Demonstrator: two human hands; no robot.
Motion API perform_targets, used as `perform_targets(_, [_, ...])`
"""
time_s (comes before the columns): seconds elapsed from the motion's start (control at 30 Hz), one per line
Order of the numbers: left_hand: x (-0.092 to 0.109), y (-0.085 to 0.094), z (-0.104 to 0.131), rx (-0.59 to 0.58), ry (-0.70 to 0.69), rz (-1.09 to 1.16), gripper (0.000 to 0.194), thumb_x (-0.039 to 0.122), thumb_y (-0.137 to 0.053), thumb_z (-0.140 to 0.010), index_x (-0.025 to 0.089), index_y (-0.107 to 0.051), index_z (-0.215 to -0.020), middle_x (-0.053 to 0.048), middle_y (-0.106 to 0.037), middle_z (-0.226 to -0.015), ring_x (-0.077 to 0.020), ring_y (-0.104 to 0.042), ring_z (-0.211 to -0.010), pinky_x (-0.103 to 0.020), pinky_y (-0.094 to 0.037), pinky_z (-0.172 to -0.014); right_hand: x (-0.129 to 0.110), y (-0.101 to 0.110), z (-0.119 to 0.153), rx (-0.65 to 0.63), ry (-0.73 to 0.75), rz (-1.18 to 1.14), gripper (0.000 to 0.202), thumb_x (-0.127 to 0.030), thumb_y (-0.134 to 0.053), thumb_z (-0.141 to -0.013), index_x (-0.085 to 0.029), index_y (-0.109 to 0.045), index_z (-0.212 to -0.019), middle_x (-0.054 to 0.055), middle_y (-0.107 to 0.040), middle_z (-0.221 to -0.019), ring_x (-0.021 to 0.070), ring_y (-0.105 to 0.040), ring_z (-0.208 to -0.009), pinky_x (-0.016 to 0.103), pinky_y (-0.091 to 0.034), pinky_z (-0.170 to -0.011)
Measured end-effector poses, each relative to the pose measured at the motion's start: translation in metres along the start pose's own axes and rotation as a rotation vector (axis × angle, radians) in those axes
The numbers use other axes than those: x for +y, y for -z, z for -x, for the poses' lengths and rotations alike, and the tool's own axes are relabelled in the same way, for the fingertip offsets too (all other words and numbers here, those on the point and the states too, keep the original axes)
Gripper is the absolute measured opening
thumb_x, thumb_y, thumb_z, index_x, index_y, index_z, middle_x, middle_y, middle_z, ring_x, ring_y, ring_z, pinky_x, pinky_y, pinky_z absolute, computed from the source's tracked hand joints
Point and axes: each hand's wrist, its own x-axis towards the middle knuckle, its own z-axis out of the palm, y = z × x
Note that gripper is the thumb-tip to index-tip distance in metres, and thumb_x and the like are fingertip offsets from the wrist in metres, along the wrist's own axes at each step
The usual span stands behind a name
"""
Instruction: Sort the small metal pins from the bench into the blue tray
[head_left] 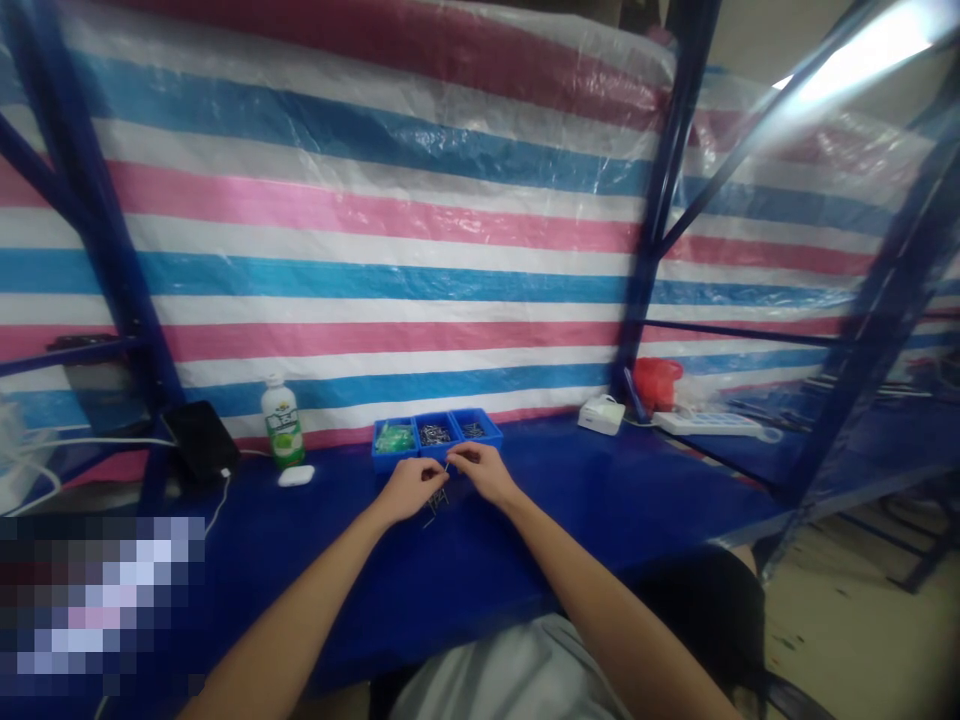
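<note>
Both hands meet just in front of three blue bins. My left hand point(414, 487) has its fingers pinched together, and my right hand point(484, 470) pinches close beside it. A thin, light piece point(448, 464) shows between the fingertips; which hand grips it is too small to tell. Beneath the hands, several thin metal pieces point(438, 498) lie on the blue table point(600, 510). Green items fill the left bin point(394, 462), small metal parts lie in the middle bin point(436, 452), and more small parts are in the right bin point(496, 434).
A bottle point(283, 422), a white case point(296, 476) and a black phone point(201, 440) with a cable are on the left. At the right stand a small white box point(601, 415), a red container point(657, 383) and a power strip point(709, 425). Blue posts point(652, 230) frame a striped sheet.
</note>
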Motion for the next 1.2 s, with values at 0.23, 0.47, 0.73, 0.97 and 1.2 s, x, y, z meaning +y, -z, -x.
perform_targets(0.23, [-0.005,0.003,0.000,0.081,-0.006,-0.092,0.025,0.030,-0.050,-0.085,0.016,-0.066,-0.072,-0.001,-0.064,-0.068,-0.0143,-0.053,-0.063,-0.025,-0.035,-0.062,-0.010,-0.005,0.008,-0.081,0.354,0.351,0.017,-0.017,-0.057,-0.085,-0.020,-0.070,-0.095,0.007,-0.066,-0.106,0.0189,-0.060,-0.098,0.035,-0.045,-0.091])
perform_targets(0.47, [-0.008,0.002,-0.001,0.076,0.003,-0.158,0.029,0.034,-0.049,-0.088,0.017,-0.062,-0.069,-0.002,-0.063,-0.068,-0.0153,-0.054,-0.065,-0.026,-0.033,-0.061,-0.010,-0.008,0.012,-0.184,0.373,0.461,0.028,-0.012,-0.051,-0.087,-0.020,-0.064,-0.110,0.008,-0.067,-0.102,0.0193,-0.059,-0.093,0.035,-0.045,-0.087])
perform_targets(0.73, [-0.015,0.005,0.000,0.095,0.045,-0.145,0.031,0.045,-0.053,-0.086,0.018,-0.065,-0.075,-0.002,-0.065,-0.071,-0.0154,-0.056,-0.065,-0.026,-0.036,-0.061,-0.014,0.005,0.001,0.018,-0.053,-0.101,0.027,-0.038,-0.064,-0.079,-0.017,-0.069,-0.096,0.006,-0.071,-0.084,0.0185,-0.065,-0.073,0.030,-0.051,-0.066])
perform_targets(0.97, [-0.011,0.004,0.002,0.071,0.026,-0.111,0.031,0.045,-0.054,-0.084,0.018,-0.067,-0.079,-0.002,-0.066,-0.072,-0.0160,-0.058,-0.066,-0.026,-0.039,-0.060,-0.001,0.025,-0.008,0.204,-0.376,-0.508,0.035,-0.047,-0.068,-0.074,-0.018,-0.050,-0.062,-0.006,-0.044,-0.048,0.0092,-0.046,-0.042,0.022,-0.034,-0.042])
perform_targets(1.2, [-0.011,0.005,0.003,0.055,0.045,-0.109,0.031,0.045,-0.054,-0.084,0.017,-0.068,-0.081,-0.003,-0.067,-0.073,-0.0160,-0.059,-0.067,-0.026,-0.040,-0.062,0.005,0.035,-0.005,0.215,-0.608,-0.463,0.032,-0.048,-0.064,-0.077,-0.018,-0.058,-0.080,0.000,-0.060,-0.064,0.0104,-0.054,-0.049,0.021,-0.037,-0.044])
